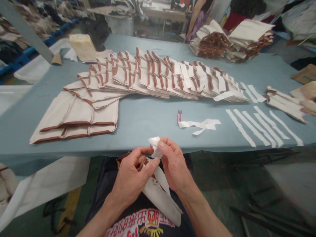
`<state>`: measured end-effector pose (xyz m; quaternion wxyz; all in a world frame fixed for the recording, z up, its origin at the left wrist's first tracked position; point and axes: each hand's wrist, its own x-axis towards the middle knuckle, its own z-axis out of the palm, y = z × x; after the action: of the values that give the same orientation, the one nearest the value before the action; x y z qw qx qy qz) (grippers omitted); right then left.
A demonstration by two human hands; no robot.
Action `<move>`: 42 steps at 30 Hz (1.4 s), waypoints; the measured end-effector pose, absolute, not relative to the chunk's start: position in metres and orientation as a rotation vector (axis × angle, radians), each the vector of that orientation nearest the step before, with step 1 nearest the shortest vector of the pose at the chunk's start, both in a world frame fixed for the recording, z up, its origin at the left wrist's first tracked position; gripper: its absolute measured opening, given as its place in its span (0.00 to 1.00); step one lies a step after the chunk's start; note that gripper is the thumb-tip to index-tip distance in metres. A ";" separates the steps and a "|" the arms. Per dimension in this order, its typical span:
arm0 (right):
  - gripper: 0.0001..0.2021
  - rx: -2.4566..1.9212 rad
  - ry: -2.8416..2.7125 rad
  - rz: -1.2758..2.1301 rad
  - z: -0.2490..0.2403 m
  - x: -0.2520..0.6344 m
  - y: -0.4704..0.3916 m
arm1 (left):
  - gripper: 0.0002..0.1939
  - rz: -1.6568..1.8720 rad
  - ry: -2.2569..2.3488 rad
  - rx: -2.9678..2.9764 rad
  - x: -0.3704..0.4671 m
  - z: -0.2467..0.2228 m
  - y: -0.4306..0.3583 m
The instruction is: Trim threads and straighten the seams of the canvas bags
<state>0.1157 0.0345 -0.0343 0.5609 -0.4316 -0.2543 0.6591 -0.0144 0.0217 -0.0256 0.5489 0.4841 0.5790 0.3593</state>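
Observation:
My left hand (pixel 134 174) is closed around a folded cream fabric piece (pixel 161 196) with brown edging, just in front of the table's near edge. Between my right hand (pixel 174 163) and my left fingertips is a small white strip (pixel 155 147), pinched by the right thumb and forefinger. The rest of the fabric piece hangs down over my lap, between the forearms. Beyond the hands, pink-handled snips (pixel 179 117) lie on the table beside several loose white strips (pixel 204 124).
On the blue-green table (pixel 148 112), a long row of cream pieces (pixel 153 75) fans across the middle. Folded pieces (pixel 81 113) lie left, white strips (pixel 254 126) right. Bundles (pixel 232 39) stand at the back right. A metal post (pixel 29 29) rises at the left.

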 end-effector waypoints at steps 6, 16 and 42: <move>0.15 -0.991 -0.594 1.591 -0.034 0.112 0.033 | 0.15 0.897 1.322 1.383 -0.006 -0.021 0.029; 0.18 -1.092 -0.728 1.390 -0.045 0.108 0.039 | 0.14 1.067 1.323 1.657 -0.006 -0.045 0.007; 0.20 -1.037 -0.987 1.860 -0.047 0.170 0.024 | 0.23 0.684 0.905 0.854 -0.009 -0.041 0.025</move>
<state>0.1696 0.0243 -0.0472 0.3870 -0.4073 -0.3877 0.7307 -0.0088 0.0246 -0.0411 0.7585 0.3921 0.4153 0.3139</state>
